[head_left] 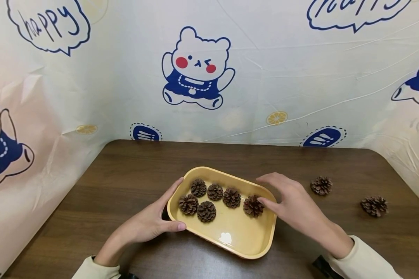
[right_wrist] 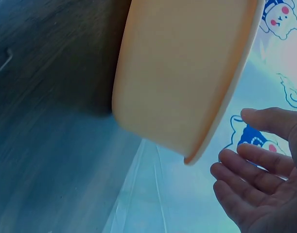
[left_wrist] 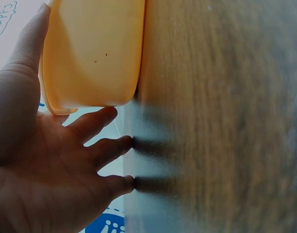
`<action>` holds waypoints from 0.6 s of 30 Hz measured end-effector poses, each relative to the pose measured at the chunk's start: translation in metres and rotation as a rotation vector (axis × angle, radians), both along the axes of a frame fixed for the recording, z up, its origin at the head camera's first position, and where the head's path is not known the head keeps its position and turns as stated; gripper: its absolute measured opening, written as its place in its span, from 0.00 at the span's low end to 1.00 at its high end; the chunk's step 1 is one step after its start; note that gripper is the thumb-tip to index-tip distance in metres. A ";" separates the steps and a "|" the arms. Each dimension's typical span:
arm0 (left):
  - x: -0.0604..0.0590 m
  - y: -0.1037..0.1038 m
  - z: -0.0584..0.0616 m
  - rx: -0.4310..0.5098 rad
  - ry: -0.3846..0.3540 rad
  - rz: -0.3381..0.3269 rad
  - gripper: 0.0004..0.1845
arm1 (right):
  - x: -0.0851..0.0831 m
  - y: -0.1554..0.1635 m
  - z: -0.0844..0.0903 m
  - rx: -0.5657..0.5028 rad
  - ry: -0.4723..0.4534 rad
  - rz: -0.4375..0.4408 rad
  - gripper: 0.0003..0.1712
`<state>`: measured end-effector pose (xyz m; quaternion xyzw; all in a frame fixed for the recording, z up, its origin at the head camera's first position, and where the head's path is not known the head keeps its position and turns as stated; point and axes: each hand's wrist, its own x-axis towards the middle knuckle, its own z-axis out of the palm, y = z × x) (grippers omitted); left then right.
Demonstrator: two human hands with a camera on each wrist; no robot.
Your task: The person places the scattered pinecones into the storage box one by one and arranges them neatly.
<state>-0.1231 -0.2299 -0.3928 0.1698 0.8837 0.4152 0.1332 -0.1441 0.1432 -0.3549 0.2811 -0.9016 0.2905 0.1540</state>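
Note:
A yellow tray (head_left: pixel 230 236) sits slanted on the table, holding several brown pine cones. My left hand (head_left: pixel 148 221) grips its left end, the thumb on the near rim and a finger along the far corner. In the left wrist view, the other fingers spread beneath the tray's end. Over the tray's right end, my right hand (head_left: pixel 293 201) has its fingers apart. Its thumb overlaps a pine cone (head_left: pixel 253 206) in the head view; contact is unclear. The right wrist view shows nothing between this hand's relaxed fingers (right_wrist: pixel 255 165), beside the tray's outer wall (right_wrist: pixel 177 73).
Two more pine cones lie on the table to the right, one (head_left: pixel 321 185) farther back and one (head_left: pixel 374 206) nearer the right edge. The dark wooden table (head_left: pixel 132 162) meets a printed curtain (head_left: pixel 258 89) behind and on both sides.

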 end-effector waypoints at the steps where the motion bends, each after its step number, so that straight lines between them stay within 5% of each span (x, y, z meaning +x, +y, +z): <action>1: 0.000 0.000 0.000 0.000 0.001 -0.001 0.60 | 0.000 0.002 0.000 0.001 0.012 -0.005 0.24; 18: 0.000 0.000 0.000 -0.006 0.006 -0.003 0.61 | -0.005 0.035 -0.001 0.020 0.112 -0.100 0.29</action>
